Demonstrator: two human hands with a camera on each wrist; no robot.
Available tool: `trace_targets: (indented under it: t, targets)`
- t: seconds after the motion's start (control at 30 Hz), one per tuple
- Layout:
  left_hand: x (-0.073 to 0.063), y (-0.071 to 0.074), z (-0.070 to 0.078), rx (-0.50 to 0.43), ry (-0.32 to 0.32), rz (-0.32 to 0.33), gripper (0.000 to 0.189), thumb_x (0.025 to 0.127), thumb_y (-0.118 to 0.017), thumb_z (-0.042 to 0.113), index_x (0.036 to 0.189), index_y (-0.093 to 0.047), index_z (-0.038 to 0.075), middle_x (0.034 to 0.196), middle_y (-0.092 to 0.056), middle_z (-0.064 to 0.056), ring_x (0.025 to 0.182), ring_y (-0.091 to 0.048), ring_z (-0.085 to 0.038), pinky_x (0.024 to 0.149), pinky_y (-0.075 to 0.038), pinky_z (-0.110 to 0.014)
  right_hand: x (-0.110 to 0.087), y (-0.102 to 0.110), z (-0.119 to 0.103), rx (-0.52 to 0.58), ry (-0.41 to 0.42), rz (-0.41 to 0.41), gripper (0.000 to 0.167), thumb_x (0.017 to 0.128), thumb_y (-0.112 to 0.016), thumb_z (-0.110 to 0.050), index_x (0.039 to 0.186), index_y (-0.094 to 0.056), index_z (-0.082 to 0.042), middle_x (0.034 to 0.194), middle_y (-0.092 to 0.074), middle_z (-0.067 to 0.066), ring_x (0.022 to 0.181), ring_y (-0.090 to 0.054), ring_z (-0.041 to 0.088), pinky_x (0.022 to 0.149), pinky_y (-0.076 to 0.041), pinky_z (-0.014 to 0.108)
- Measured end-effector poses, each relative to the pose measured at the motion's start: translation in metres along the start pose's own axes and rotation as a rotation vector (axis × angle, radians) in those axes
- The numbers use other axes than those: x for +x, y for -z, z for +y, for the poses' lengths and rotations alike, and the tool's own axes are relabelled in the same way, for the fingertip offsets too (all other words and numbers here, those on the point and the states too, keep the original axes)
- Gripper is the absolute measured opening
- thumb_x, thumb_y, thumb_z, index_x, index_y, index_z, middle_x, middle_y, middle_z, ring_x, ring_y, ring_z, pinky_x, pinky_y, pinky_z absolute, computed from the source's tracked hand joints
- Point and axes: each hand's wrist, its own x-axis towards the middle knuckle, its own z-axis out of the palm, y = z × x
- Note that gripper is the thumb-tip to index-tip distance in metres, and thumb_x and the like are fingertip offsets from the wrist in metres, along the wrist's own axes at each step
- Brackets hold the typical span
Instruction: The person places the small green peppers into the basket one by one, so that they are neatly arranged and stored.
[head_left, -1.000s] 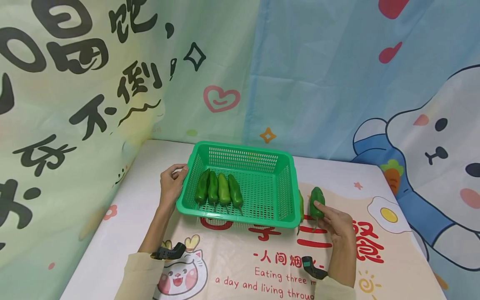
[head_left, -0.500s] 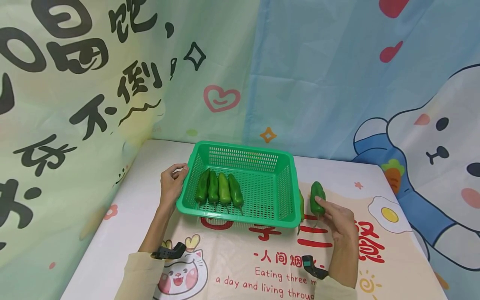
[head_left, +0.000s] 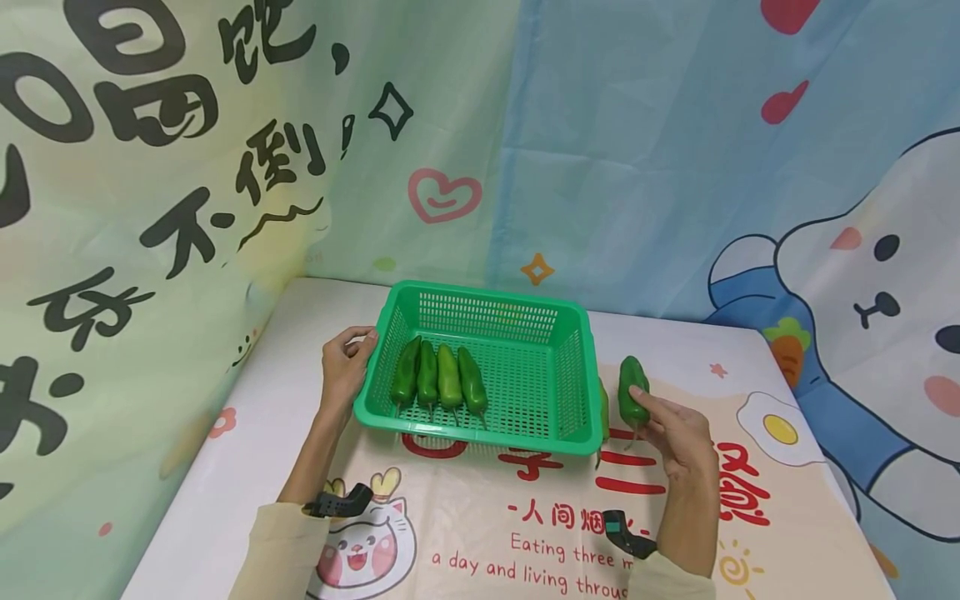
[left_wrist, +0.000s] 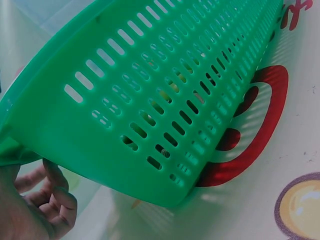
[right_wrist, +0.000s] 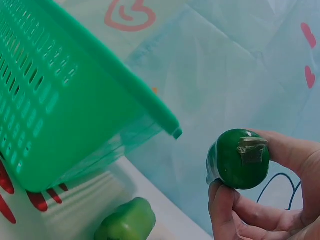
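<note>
A green plastic basket [head_left: 517,367] with slotted sides stands on the table. Several green peppers [head_left: 448,377] lie side by side in its left part, stems towards me. My left hand [head_left: 347,371] grips the basket's left rim, the fingers curled beneath it in the left wrist view. Right of the basket, my right hand [head_left: 678,433] pinches another green pepper [right_wrist: 242,159] between thumb and fingers, its stem end facing the right wrist camera. One more green pepper [right_wrist: 127,220] lies beside the basket's right wall; in the head view the wall partly hides it.
A printed cloth [head_left: 525,517] with red lettering covers part of the white tabletop [head_left: 288,333]. Patterned curtains [head_left: 637,167] rise behind and to the left of the table. Each wrist wears a black strap mount [head_left: 628,537].
The pepper in my right hand has moved up and slightly away from me, the hand shifting a little with it. My left hand and the basket hold their place.
</note>
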Motion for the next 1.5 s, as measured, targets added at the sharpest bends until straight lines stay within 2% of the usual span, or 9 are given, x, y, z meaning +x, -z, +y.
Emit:
trace_targets:
  t: [0.3,0.4,0.53,0.83,0.93,0.97,1.03,1.17,1.5]
  targets:
    - [-0.003,-0.001,0.002,0.007,-0.029,0.012,0.036,0.112,-0.064,0.026,0.134,-0.073,-0.002,0.091,-0.079,-0.007,0.069,-0.066,-0.003,0.064,-0.053,-0.019,-0.009,-0.006,-0.008,-0.009,0.060,-0.012,0.015,0.090,-0.089,-0.048,0.088,-0.085,-0.034,0.091,-0.075,-0.019,0.092,-0.075,0.006,0.090,-0.061,0.018]
    - [-0.003,-0.001,0.002,0.009,-0.028,0.016,0.035,0.112,-0.065,0.026,0.132,-0.074,-0.001,0.088,-0.078,-0.005,0.068,-0.065,-0.003,0.064,-0.053,-0.019,-0.012,-0.008,-0.010,-0.016,0.057,-0.018,0.015,0.091,-0.088,-0.048,0.088,-0.085,-0.034,0.090,-0.076,-0.019,0.092,-0.076,0.005,0.106,-0.058,0.028]
    - [-0.002,-0.001,0.001,0.007,-0.020,0.015,0.036,0.112,-0.065,0.026,0.133,-0.074,-0.001,0.087,-0.078,-0.002,0.068,-0.065,-0.003,0.063,-0.052,-0.019,-0.015,-0.011,-0.012,-0.011,0.065,-0.034,0.014,0.093,-0.087,-0.047,0.089,-0.085,-0.033,0.088,-0.078,-0.018,0.091,-0.077,0.006,0.127,-0.043,0.045]
    - [-0.001,-0.001,-0.001,0.001,-0.005,0.007,0.037,0.112,-0.064,0.027,0.135,-0.073,-0.001,0.095,-0.081,-0.011,0.069,-0.067,-0.003,0.065,-0.054,-0.019,-0.019,-0.020,-0.011,-0.014,0.101,-0.069,0.026,0.091,-0.089,-0.046,0.105,-0.087,-0.024,0.087,-0.080,-0.016,0.091,-0.078,0.008,0.133,-0.027,0.064]
    - [-0.001,-0.001,-0.001,-0.002,-0.009,0.008,0.037,0.112,-0.065,0.027,0.134,-0.073,-0.001,0.095,-0.081,-0.011,0.070,-0.067,-0.004,0.065,-0.054,-0.019,-0.021,-0.024,-0.012,-0.026,0.111,-0.077,0.032,0.092,-0.088,-0.045,0.111,-0.086,-0.020,0.088,-0.080,-0.017,0.091,-0.079,0.007,0.132,-0.032,0.060]
    - [-0.001,-0.001,-0.001,-0.005,-0.009,0.007,0.037,0.112,-0.065,0.027,0.134,-0.073,-0.001,0.095,-0.081,-0.011,0.070,-0.067,-0.003,0.065,-0.054,-0.019,-0.021,-0.025,-0.013,-0.036,0.112,-0.078,0.036,0.093,-0.087,-0.046,0.116,-0.085,-0.018,0.088,-0.080,-0.017,0.091,-0.080,0.006,0.129,-0.040,0.053]
    - [-0.001,-0.001,-0.002,-0.011,-0.012,0.006,0.037,0.112,-0.065,0.027,0.134,-0.073,-0.001,0.095,-0.080,-0.011,0.070,-0.067,-0.004,0.065,-0.054,-0.019,-0.022,-0.028,-0.014,-0.053,0.118,-0.086,0.045,0.096,-0.085,-0.044,0.127,-0.081,-0.011,0.089,-0.080,-0.017,0.092,-0.079,0.006,0.119,-0.052,0.040]
    - [-0.001,-0.001,-0.002,-0.014,-0.022,0.002,0.037,0.112,-0.064,0.027,0.135,-0.072,-0.002,0.098,-0.081,-0.015,0.070,-0.068,-0.003,0.065,-0.055,-0.019,-0.023,-0.034,-0.017,-0.097,0.128,-0.100,0.066,0.099,-0.082,-0.042,0.146,-0.066,0.001,0.099,-0.076,-0.017,0.097,-0.077,0.004,0.096,-0.059,0.020]
    - [-0.001,-0.001,-0.002,-0.010,-0.024,0.003,0.038,0.112,-0.064,0.028,0.135,-0.072,-0.002,0.095,-0.080,-0.012,0.069,-0.068,-0.003,0.064,-0.055,-0.019,-0.023,-0.050,-0.020,-0.158,0.170,-0.142,0.071,0.102,-0.079,-0.042,0.151,-0.060,0.006,0.127,-0.066,-0.003,0.103,-0.072,0.005,0.090,-0.059,0.017]
